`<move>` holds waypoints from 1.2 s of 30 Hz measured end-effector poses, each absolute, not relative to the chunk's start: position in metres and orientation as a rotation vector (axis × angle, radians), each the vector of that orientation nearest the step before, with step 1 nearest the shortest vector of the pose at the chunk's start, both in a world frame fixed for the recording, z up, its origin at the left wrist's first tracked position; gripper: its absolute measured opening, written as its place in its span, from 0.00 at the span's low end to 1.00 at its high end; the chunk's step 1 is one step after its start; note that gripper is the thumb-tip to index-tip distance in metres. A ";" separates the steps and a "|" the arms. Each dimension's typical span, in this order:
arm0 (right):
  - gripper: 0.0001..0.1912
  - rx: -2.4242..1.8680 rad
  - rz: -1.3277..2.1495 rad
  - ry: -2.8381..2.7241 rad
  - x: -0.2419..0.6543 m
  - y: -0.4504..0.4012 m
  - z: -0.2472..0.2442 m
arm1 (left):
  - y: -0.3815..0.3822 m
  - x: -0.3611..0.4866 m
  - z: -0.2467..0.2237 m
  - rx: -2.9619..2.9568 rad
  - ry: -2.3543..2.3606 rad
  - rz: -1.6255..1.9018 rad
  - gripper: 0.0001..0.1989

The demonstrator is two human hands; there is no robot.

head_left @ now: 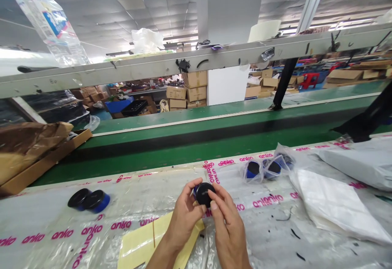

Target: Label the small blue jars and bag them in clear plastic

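While both hands (185, 214) (228, 222) hold it, round black-topped piece (203, 194) sits between.

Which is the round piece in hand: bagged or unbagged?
Unbagged, apparently: left hand and right hand hold the round piece with no film visible.

Round black piece (202, 194) (blue along one edge), face toward viewer, between left hand (185, 211) and right hand (227, 219).
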State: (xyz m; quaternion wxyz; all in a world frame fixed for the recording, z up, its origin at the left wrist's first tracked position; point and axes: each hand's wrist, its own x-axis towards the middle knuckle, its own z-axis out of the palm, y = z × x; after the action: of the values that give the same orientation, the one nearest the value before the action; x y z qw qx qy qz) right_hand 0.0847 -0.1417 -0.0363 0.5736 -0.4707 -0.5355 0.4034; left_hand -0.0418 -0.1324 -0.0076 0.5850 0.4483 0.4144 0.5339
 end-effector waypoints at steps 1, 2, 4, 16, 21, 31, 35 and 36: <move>0.19 -1.105 0.944 -1.260 0.085 -0.142 -0.037 | -0.132 -0.042 -0.008 1.048 0.967 1.246 0.32; 0.19 -1.108 0.941 -1.263 0.084 -0.142 -0.038 | -0.133 -0.042 -0.007 1.049 0.971 1.247 0.32; 0.19 -1.112 0.930 -1.276 0.084 -0.142 -0.039 | -0.132 -0.042 -0.007 1.046 0.979 1.251 0.32; 0.19 -1.110 0.759 -1.388 0.085 -0.143 -0.045 | -0.134 -0.040 -0.006 1.026 0.961 1.264 0.33; 0.20 -1.096 0.744 -1.405 0.085 -0.144 -0.045 | -0.134 -0.042 -0.008 1.033 0.958 1.270 0.32; 0.21 -1.208 1.097 -1.098 0.088 -0.120 -0.020 | -0.136 -0.040 -0.007 1.021 0.844 1.225 0.34; 0.19 -1.216 1.039 -1.127 0.091 -0.119 -0.017 | -0.135 -0.043 -0.012 1.046 0.839 1.227 0.34; 0.19 -1.217 1.023 -1.138 0.091 -0.120 -0.016 | -0.135 -0.044 -0.012 1.050 0.845 1.231 0.34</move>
State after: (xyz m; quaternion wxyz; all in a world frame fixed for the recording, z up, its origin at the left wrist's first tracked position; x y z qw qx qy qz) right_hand 0.0914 -0.1201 -0.0165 0.5590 -0.5161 -0.4826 0.4339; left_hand -0.0438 -0.1346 -0.0121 0.6116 0.4552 0.3661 0.5335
